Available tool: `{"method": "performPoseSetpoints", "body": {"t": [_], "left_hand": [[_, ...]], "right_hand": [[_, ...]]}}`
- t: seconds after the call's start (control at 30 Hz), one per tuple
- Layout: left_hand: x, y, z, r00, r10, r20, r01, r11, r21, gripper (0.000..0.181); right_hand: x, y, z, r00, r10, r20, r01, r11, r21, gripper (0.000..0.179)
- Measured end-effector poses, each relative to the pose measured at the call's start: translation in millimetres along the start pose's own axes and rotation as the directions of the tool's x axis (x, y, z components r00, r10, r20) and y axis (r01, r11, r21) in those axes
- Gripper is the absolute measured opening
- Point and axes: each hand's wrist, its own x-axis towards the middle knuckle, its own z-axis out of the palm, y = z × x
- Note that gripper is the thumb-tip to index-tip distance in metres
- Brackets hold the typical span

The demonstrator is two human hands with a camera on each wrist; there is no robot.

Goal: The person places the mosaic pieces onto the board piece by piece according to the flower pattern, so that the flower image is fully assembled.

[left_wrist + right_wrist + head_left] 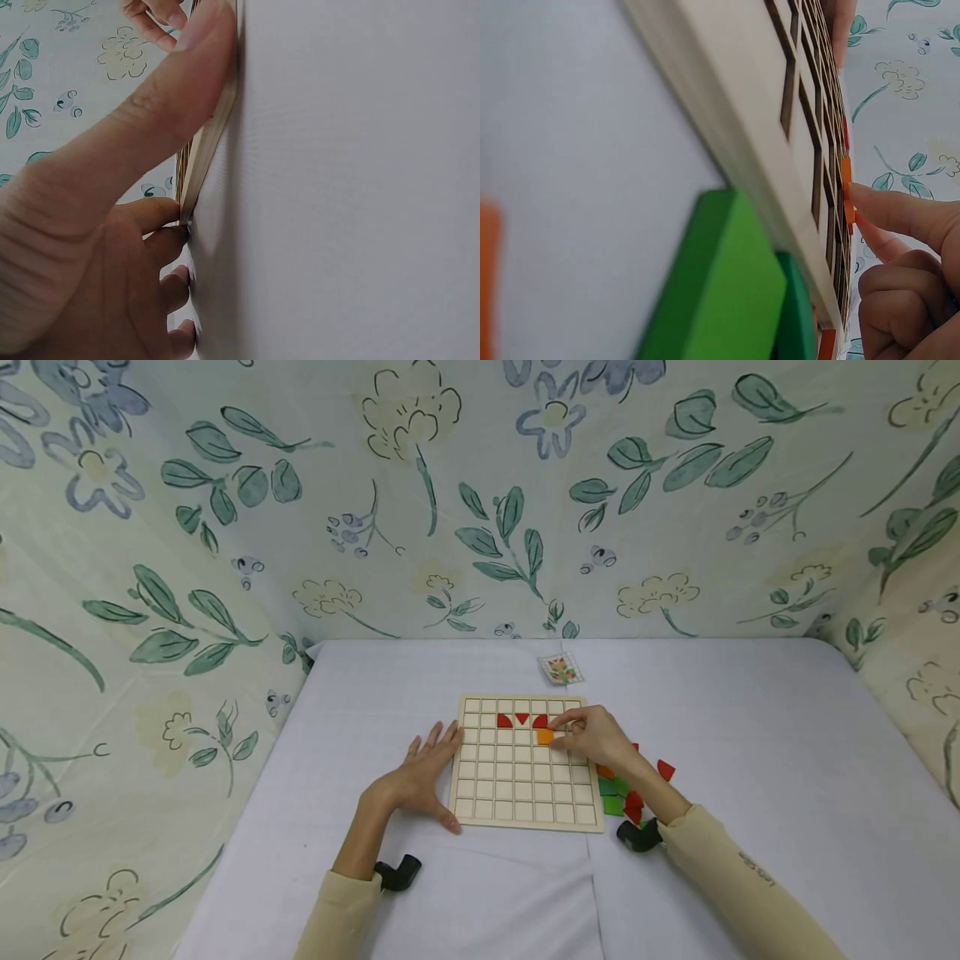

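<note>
A wooden grid board [492, 814] lies on the white table. Along its left edge rests my left hand [420, 781], fingers spread, with the thumb by the near left corner; the left wrist view shows the thumb [150, 112] against the board's side. Over the right part of the grid, my right hand [596, 735] pinches an orange square tile [545, 737] between thumb and index finger. In the row just above sit two red quarter-circle tiles [504, 721] with a red triangle tile [522, 718] between them.
Several loose green tiles [613, 807] and red tiles [634, 802] lie by the board's right edge, partly under my right forearm. One red quarter-circle [665, 769] lies farther right. A small pattern card [561, 669] lies behind the board. Floral cloth [480, 527] hangs around the table.
</note>
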Motion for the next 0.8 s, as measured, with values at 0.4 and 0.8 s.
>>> {"method": "performPoseSetpoints", "body": {"t": [0.4,0.8], "left_hand": [[0.4,-0.7,0.5,1.0,-0.005,0.003,0.005,1.0,0.006,0.152],[0.7,-0.8,0.4,1.0,-0.004,-0.003,0.004,1.0,0.006,0.152]], "right_hand": [[3.3,-4.4,4.0,1.0,-0.008,0.015,0.008,1.0,0.001,0.027],[5.0,-2.7,6.6,1.0,0.0,0.021,-0.001,0.998,0.055,0.025]]}}
